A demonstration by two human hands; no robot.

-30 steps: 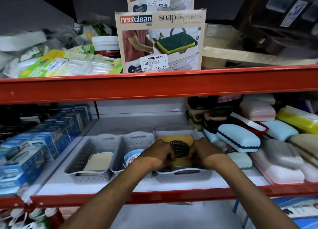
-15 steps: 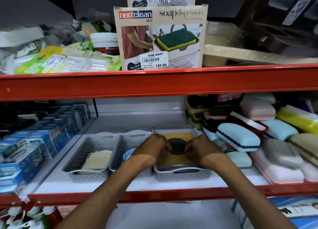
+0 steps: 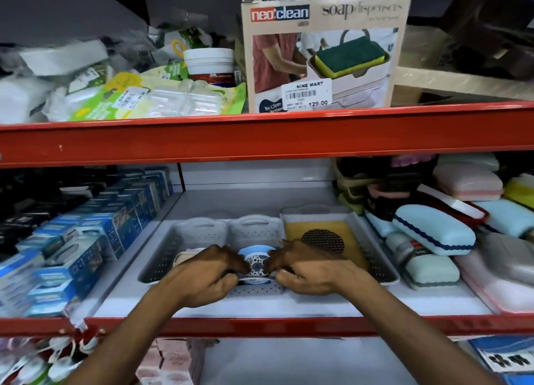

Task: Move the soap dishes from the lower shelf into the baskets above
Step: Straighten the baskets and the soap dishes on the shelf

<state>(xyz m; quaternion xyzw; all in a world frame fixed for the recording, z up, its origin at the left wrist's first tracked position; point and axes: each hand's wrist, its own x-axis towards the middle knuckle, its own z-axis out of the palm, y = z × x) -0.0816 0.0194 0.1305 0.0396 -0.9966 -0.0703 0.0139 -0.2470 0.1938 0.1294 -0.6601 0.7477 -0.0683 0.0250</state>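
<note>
Both hands are on a blue dish (image 3: 255, 264) with a dark flower pattern. The left hand (image 3: 206, 273) pinches its left side and the right hand (image 3: 306, 269) pinches its right side, fingers closed on it. The dish sits between the two hands, in the middle basket (image 3: 254, 227).

Just left of the left hand is the left basket (image 3: 161, 257), with a cream dish (image 3: 185, 256) peeking out past the knuckles. Just right of the right hand is the right basket (image 3: 384, 260). In it lies a yellow dish (image 3: 306, 227) with a dark round mesh patch (image 3: 323, 240) on top. The three baskets stand side by side, touching, on the white shelf (image 3: 289, 308).

Farther right of the hands is a pile of soap cases (image 3: 433, 231). Farther left are blue boxes (image 3: 86, 240). Above the hands runs a red beam (image 3: 260, 137), and on it stands a soap dispenser box (image 3: 323, 52).
</note>
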